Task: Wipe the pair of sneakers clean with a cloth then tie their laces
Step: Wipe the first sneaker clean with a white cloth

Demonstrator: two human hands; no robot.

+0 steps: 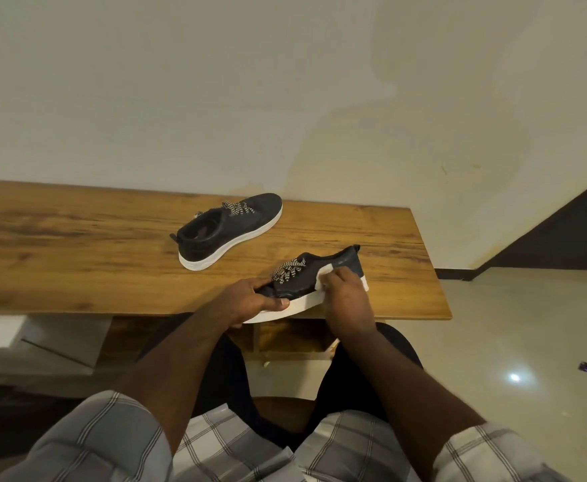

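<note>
Presently, left hand (250, 300) grips the toe of the black white-soled sneaker (306, 276); its long axis runs rightward, where right hand (340, 290) presses a white cloth (325, 273) near the heel.

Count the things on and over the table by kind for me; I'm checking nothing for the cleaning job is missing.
Sneakers: 2, one resting on the table, one held in the left hand at the near edge
Cloths: 1, white, pressed to the held sneaker by the right hand
Total: 3
</note>
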